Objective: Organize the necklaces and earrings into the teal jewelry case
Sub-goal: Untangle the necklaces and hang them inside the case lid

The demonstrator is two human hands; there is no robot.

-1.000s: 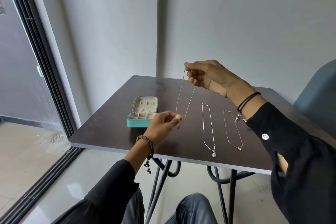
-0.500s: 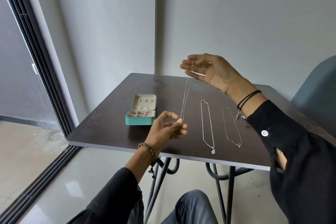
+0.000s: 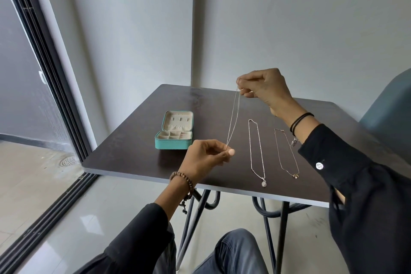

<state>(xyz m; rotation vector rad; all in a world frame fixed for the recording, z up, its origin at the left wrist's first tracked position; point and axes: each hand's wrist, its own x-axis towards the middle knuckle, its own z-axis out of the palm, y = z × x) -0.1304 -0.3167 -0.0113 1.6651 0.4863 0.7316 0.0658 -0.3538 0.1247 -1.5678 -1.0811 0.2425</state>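
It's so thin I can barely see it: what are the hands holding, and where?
A thin silver necklace: the right hand pinches its upper end, the left hand its lower end.

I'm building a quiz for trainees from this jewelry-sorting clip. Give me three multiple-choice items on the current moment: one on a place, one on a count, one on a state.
1. Where does the open teal jewelry case with beige lining sit on the dark square table?
A) left of the necklaces lying flat
B) right of them
C) between them

2. How many necklaces lie flat on the table?
A) one
B) two
C) four

3. What state is the thin silver chain in?
A) coiled inside the case
B) lying flat on the table
C) held up between both hands

Answers:
1 A: the case stands left of both flat necklaces.
2 B: only the silver chain with round pendant and the fine gold chain lie flat.
3 C: the right hand pinches its top and the left hand pinches its lower end.
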